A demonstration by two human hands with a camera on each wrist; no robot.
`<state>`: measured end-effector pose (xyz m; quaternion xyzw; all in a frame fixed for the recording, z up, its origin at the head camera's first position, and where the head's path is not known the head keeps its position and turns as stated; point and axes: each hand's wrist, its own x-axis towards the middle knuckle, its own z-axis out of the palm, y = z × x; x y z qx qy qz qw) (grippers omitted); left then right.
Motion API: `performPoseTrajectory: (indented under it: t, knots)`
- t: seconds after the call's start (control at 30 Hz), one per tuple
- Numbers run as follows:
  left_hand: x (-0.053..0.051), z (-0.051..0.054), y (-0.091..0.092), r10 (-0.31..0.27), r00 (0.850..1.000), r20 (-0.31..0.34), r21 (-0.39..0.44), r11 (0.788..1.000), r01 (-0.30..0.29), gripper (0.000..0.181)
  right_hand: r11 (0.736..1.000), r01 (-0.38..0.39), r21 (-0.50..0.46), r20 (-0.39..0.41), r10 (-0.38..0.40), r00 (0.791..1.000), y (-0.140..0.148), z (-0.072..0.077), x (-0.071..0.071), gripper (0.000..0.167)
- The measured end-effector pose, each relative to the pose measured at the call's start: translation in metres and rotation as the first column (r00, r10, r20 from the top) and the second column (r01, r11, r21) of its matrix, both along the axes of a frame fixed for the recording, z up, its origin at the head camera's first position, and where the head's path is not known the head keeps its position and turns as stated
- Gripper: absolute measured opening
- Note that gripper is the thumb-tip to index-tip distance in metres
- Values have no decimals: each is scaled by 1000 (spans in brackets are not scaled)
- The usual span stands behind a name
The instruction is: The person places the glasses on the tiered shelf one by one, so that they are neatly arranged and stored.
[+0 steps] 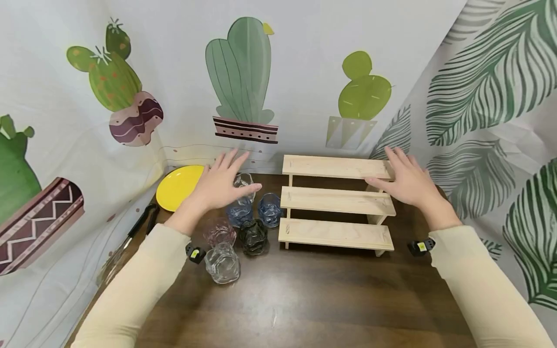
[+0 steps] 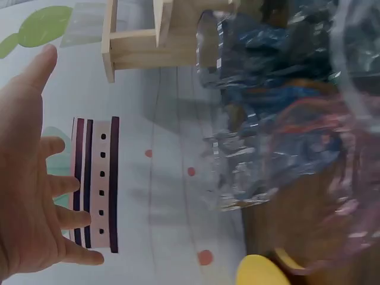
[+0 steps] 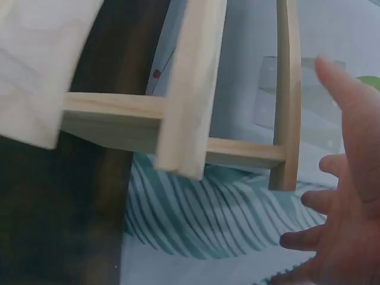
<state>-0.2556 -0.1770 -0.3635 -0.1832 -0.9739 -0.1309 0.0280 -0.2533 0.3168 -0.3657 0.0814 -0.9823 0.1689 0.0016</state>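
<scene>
Left hand [image 1: 222, 182] and right hand [image 1: 406, 180] are hovering with fingers spread, gripping nothing, by the wooden shelf [image 1: 335, 233].
The right hand is hovering beside the shelf's top tier [image 1: 332, 166], at its right edge; glasses [image 1: 254, 238] are standing just left of the shelf, seemingly clustered for easy reach. Tabletop [image 1: 300, 304] is stretching before the shelf, leaving moving room.

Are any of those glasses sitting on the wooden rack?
No, the glasses all stand on the dark table, grouped left of the wooden rack.
</scene>
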Motion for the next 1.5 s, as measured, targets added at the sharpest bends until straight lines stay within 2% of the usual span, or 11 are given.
performPoseTrajectory:
  t: [0.2, 0.3, 0.4, 0.53, 0.67, 0.8, 0.9, 1.1, 1.27, 1.4, 1.5]
  knots:
    - [29, -24, -23, 1, 998, -66, 129, 992, 8, 102, 992, 21, -120, -2, -21, 1000, 15, -21, 23, 116]
    - [44, -37, -36, 6, 998, -57, 201, 980, 6, 98, 986, 64, -155, 25, -61, 998, 20, -33, 37, 118]
    - [56, -52, -51, -6, 1000, -19, 281, 960, 11, 95, 978, 103, -181, 56, -95, 994, 23, -48, 51, 117]
    - [69, -75, -70, -34, 998, 61, 409, 913, 6, 88, 966, 133, -221, 111, -110, 988, 23, -68, 69, 114]
    - [80, -98, -89, -80, 986, 143, 540, 842, -10, 81, 945, 167, -281, 226, -104, 969, 19, -83, 82, 110]
    - [88, -116, -103, -140, 973, 184, 640, 768, -11, 78, 896, 206, -393, 322, -75, 944, 16, -94, 90, 104]
    - [94, -126, -109, -171, 964, 204, 667, 745, -9, 81, 848, 217, -483, 361, -33, 932, 14, -100, 93, 96]
    - [99, -138, -109, -210, 953, 220, 698, 716, -4, 82, 767, 230, -599, 412, 49, 910, 12, -110, 93, 87]
    - [92, -145, -108, -219, 953, 210, 725, 689, -1, 77, 753, 232, -616, 421, 66, 905, 12, -116, 93, 84]
    - [87, -147, -110, -210, 956, 206, 719, 695, -3, 75, 743, 234, -627, 420, 70, 905, 12, -117, 94, 83]
    - [84, -148, -112, -208, 955, 211, 716, 698, -6, 74, 725, 240, -646, 422, 76, 903, 13, -118, 95, 80]
